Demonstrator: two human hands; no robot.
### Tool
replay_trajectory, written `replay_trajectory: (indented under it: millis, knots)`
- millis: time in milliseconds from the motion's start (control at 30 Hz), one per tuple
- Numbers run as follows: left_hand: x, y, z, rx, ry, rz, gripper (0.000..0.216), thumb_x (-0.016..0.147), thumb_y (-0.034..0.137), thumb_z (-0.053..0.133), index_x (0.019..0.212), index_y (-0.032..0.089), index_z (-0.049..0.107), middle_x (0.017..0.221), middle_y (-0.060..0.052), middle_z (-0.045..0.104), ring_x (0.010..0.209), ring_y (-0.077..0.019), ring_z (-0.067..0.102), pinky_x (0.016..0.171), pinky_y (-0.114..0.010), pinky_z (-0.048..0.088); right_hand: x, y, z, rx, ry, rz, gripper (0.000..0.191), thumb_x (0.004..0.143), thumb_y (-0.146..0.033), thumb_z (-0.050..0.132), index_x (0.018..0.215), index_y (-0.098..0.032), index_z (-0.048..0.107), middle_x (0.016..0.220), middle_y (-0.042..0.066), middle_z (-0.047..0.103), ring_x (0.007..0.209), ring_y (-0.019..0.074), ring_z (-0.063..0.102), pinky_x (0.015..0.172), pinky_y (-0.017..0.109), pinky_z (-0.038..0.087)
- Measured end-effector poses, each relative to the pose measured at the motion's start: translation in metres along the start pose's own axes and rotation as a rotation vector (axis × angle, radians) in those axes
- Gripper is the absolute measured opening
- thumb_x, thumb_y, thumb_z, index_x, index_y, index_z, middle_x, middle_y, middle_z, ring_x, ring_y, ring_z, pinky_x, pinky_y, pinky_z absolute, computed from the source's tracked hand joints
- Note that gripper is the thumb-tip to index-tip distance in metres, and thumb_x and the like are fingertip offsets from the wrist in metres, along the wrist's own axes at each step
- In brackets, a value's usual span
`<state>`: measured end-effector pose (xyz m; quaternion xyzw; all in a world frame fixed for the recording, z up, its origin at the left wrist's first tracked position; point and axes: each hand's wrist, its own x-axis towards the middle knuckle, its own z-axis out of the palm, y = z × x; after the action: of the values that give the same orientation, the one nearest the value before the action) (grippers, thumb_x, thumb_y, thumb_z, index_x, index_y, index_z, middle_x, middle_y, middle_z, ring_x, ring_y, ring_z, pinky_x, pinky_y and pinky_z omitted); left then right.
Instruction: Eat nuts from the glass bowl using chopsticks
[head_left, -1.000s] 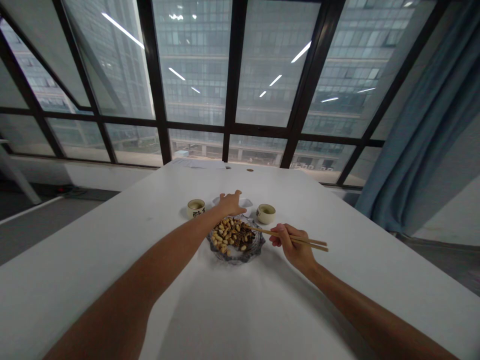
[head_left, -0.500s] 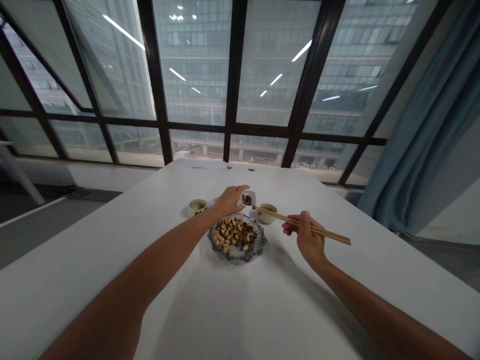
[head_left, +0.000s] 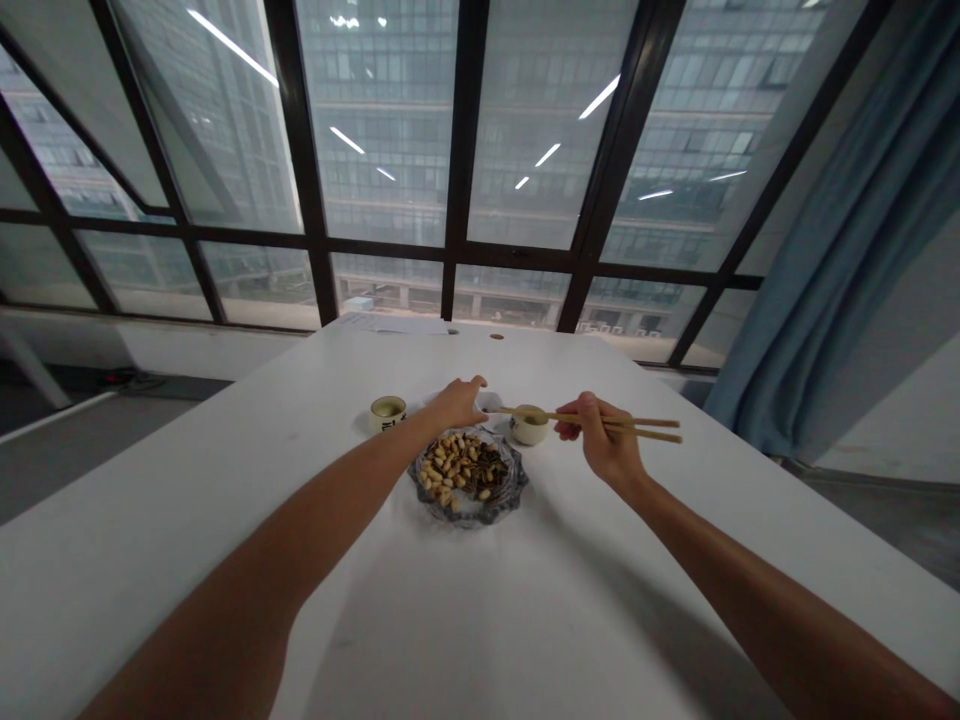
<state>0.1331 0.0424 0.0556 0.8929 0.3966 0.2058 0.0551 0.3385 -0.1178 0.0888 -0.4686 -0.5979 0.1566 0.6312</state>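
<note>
Dark, unreadable characters [head_left: 388, 426] on pale cup [head_left: 379, 416]; right fingers [head_left: 568, 431] tight on chopsticks [head_left: 645, 421], left fingers [head_left: 475, 383] around white dish [head_left: 490, 401]

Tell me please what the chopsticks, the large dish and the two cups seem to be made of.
Chopsticks: likely wood or bamboo, matt, by their plain yellow-brown colour.
Large dish: probably glass, shiny, as it looks see-through with a scalloped edge; clear plastic possible.
Left cup, right cup: perhaps glazed ceramic, cream with dark markings.

Over the white worktop [head_left: 240, 440], the left hand [head_left: 457, 402] holds a small white dish [head_left: 490, 401] behind a glass bowl [head_left: 514, 492] of nuts [head_left: 450, 460], while the right hand's chopsticks [head_left: 646, 422] reach across a pale cup [head_left: 529, 431] toward it.
</note>
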Motion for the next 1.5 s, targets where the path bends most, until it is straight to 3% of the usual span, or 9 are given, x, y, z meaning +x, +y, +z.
replay_trajectory:
  millis: [133, 233, 400, 533, 700, 900, 1100, 1233, 1500]
  knots:
    - [0.006, -0.005, -0.001, -0.02, -0.053, -0.047, 0.064, 0.073, 0.043, 0.078, 0.127, 0.017, 0.054, 0.114, -0.016, 0.073, 0.116, -0.0342, 0.064, 0.101, -0.044, 0.045, -0.01, -0.021, -0.006, -0.052, -0.142, 0.103, 0.072, 0.081, -0.084, 0.05, 0.057, -0.018, 0.067, 0.039, 0.004, 0.057, 0.032, 0.0126, 0.05, 0.031, 0.023, 0.038]
    - [-0.001, -0.008, -0.011, 0.025, -0.081, -0.006, 0.06, 0.077, 0.049, 0.074, 0.126, 0.019, 0.055, 0.125, -0.014, 0.07, 0.121, -0.0325, 0.062, 0.116, -0.052, 0.031, -0.018, -0.028, -0.006, -0.148, -0.285, 0.092, 0.072, 0.084, -0.082, 0.048, 0.057, -0.018, 0.067, 0.04, 0.004, 0.057, 0.033, 0.0123, 0.05, 0.031, 0.022, 0.037]
    - [-0.047, -0.025, -0.041, 0.075, 0.113, 0.013, 0.038, 0.09, 0.044, 0.059, 0.122, 0.023, 0.061, 0.132, -0.009, 0.066, 0.13, -0.0288, 0.055, 0.123, -0.052, 0.02, -0.031, -0.022, 0.004, -0.146, -0.505, 0.023, 0.058, 0.092, -0.067, 0.052, 0.064, -0.02, 0.069, 0.053, 0.004, 0.067, 0.045, 0.0149, 0.061, 0.042, 0.024, 0.049]
    - [-0.093, -0.05, -0.053, 0.087, 0.304, -0.112, 0.038, 0.092, 0.044, 0.056, 0.123, 0.022, 0.061, 0.137, -0.011, 0.062, 0.133, -0.0286, 0.052, 0.118, -0.046, 0.032, -0.04, -0.007, 0.011, -0.074, -0.351, 0.017, 0.054, 0.09, -0.066, 0.056, 0.067, -0.02, 0.071, 0.06, 0.006, 0.071, 0.052, 0.0183, 0.067, 0.05, 0.029, 0.056]
    - [-0.125, -0.074, -0.035, 0.013, 0.45, -0.316, 0.048, 0.089, 0.048, 0.06, 0.129, 0.022, 0.053, 0.141, -0.013, 0.057, 0.136, -0.0303, 0.048, 0.115, -0.047, 0.037, -0.042, -0.001, 0.007, -0.013, -0.112, 0.015, 0.061, 0.088, -0.074, 0.053, 0.069, -0.019, 0.073, 0.053, 0.006, 0.068, 0.044, 0.0175, 0.062, 0.043, 0.029, 0.053]
    - [-0.132, -0.088, -0.006, -0.224, 0.49, -0.46, 0.069, 0.083, 0.054, 0.066, 0.137, 0.017, 0.044, 0.142, -0.018, 0.057, 0.13, -0.0278, 0.056, 0.11, -0.043, 0.044, -0.037, -0.01, -0.005, -0.273, -0.341, -0.134, 0.063, 0.094, -0.069, 0.045, 0.066, -0.02, 0.072, 0.053, 0.005, 0.068, 0.045, 0.0168, 0.063, 0.044, 0.028, 0.048]
    - [-0.133, -0.089, -0.005, -0.294, 0.371, -0.483, 0.084, 0.082, 0.06, 0.066, 0.146, 0.014, 0.036, 0.14, -0.019, 0.058, 0.127, -0.0289, 0.059, 0.108, -0.043, 0.046, -0.037, -0.013, -0.005, -0.381, -0.477, -0.229, 0.054, 0.097, -0.058, 0.047, 0.064, -0.022, 0.071, 0.057, 0.003, 0.069, 0.047, 0.0145, 0.061, 0.048, 0.027, 0.046]
    - [-0.133, -0.089, -0.005, -0.304, 0.357, -0.489, 0.083, 0.084, 0.059, 0.065, 0.147, 0.014, 0.036, 0.141, -0.018, 0.058, 0.127, -0.0291, 0.059, 0.109, -0.044, 0.046, -0.038, -0.009, -0.003, -0.237, -0.389, -0.1, 0.056, 0.093, -0.064, 0.052, 0.066, -0.02, 0.074, 0.055, 0.005, 0.07, 0.047, 0.0166, 0.065, 0.047, 0.028, 0.051]
    - [-0.133, -0.091, -0.004, -0.318, 0.358, -0.456, 0.08, 0.085, 0.057, 0.064, 0.146, 0.014, 0.037, 0.141, -0.018, 0.059, 0.128, -0.0291, 0.059, 0.109, -0.044, 0.046, -0.033, 0.011, 0.009, 0.256, 0.045, 0.295, 0.062, 0.071, -0.076, 0.071, 0.065, -0.015, 0.069, 0.048, 0.005, 0.064, 0.038, 0.0146, 0.057, 0.036, 0.026, 0.046]
